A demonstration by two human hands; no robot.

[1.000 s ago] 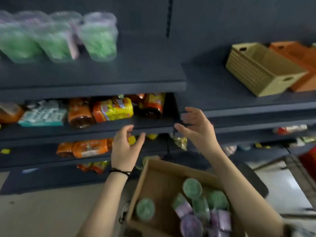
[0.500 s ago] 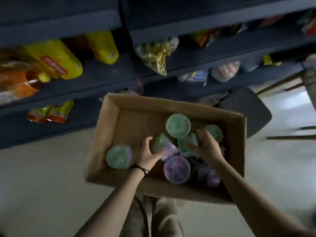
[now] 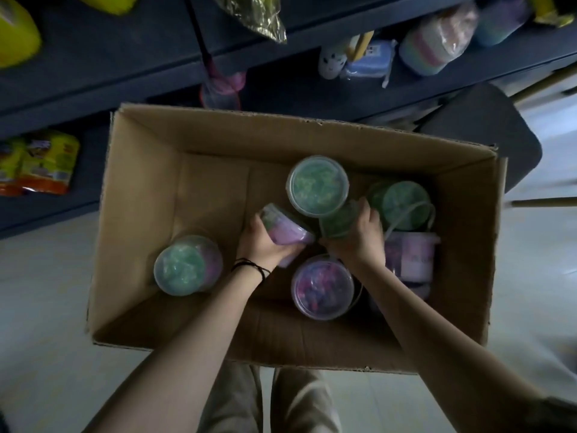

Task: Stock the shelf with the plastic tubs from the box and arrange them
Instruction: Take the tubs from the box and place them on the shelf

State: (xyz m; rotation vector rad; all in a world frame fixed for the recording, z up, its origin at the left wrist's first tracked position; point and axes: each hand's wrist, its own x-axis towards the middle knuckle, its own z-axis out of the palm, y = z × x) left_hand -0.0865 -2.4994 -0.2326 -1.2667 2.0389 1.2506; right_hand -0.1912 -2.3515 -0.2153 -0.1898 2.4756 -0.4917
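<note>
An open cardboard box (image 3: pixel 143 195) stands on the floor below me with several clear plastic tubs of green and purple filling inside. My left hand (image 3: pixel 262 245) grips a tilted green-and-purple tub (image 3: pixel 285 229) near the box's middle. My right hand (image 3: pixel 359 239) wraps its fingers round a green tub (image 3: pixel 335 221) lying just right of it. Upright tubs stand around them: a green-lidded tub (image 3: pixel 318 185) behind, a purple tub (image 3: pixel 323 287) in front, and a green-and-purple tub (image 3: pixel 184 264) alone at the left.
Dark blue shelves (image 3: pixel 109 85) run across the top with yellow and orange snack packs (image 3: pixel 40 164), a gold foil bag (image 3: pixel 253 15) and pastel packets (image 3: pixel 434 48). A dark stool seat (image 3: pixel 487 129) sits right of the box. Pale floor surrounds it.
My view dropped from the shelves down to the box. Both hands came down from the shelf edge into the box, and each has closed round a tub.
</note>
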